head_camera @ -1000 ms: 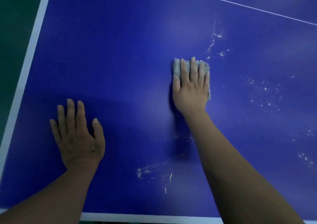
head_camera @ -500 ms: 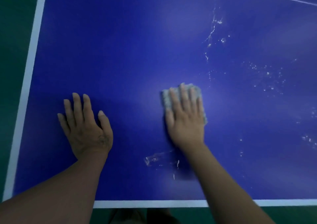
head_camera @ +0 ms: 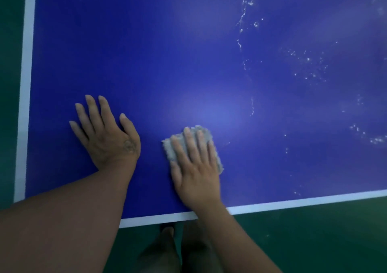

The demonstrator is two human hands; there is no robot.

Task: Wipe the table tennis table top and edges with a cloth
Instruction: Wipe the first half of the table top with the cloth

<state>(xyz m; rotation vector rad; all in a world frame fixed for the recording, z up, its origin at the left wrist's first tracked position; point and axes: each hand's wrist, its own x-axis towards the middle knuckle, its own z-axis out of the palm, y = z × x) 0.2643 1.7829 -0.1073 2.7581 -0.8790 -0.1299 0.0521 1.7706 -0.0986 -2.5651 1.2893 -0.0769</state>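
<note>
right hand (head_camera: 195, 176), fingers (head_camera: 189, 144) straight, pressing cloth (head_camera: 169, 150) near front table edge (head_camera: 293, 204), left hand (head_camera: 106, 138) flat

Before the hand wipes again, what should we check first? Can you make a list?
1. The grey fluffy cloth lies flat on the blue table tennis table top: ok.
2. The right hand presses on the cloth with straight fingers: ok.
3. The left hand rests flat on the table, apart from the cloth: ok.
4. The white specks and white streaks off to the right are wiped away: not ok, they are there.
5. The white near edge stripe is wiped: cannot tell.
6. The cloth's underside is clean enough: cannot tell, it is hidden.
</note>
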